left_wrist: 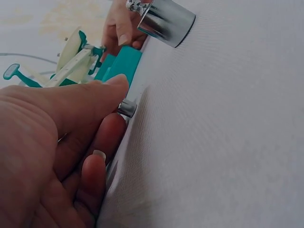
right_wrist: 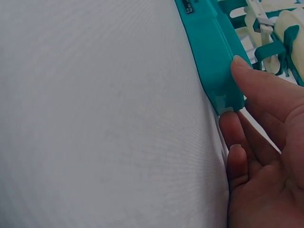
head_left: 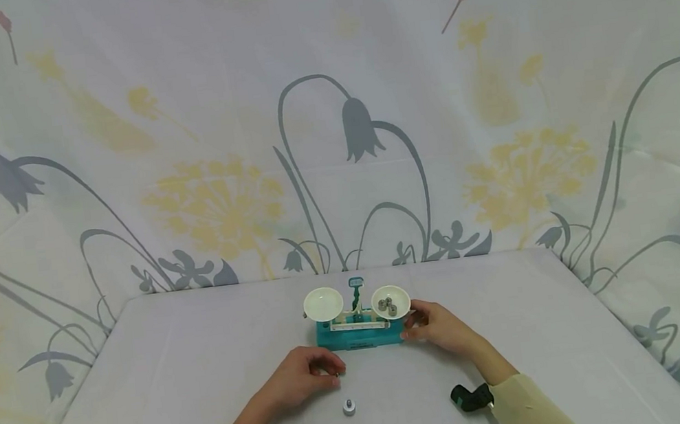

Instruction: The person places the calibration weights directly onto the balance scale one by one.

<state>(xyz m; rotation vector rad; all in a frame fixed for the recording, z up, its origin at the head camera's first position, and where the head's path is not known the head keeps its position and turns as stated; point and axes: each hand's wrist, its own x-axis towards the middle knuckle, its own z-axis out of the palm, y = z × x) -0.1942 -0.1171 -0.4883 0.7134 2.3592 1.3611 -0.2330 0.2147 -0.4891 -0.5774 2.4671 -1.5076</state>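
Observation:
A teal balance scale (head_left: 359,338) with two cream pans stands near the table's middle. Its left pan (head_left: 323,304) is bare, while several small metal weights (head_left: 392,309) sit in the right pan (head_left: 401,296). Between thumb and finger, my left hand (head_left: 301,376) pinches a small silver weight (left_wrist: 127,108), close over the cloth in front of the scale. My right hand (head_left: 439,328) holds the right end of the scale's base (right_wrist: 213,57); its thumb lies on the base and the other fingers curl at the end.
A larger silver weight with a knob (head_left: 349,408) stands upright on the white cloth (head_left: 204,344), nearer me than the scale and just right of my left hand. A flower-printed curtain (head_left: 230,113) hangs behind the table and along both sides.

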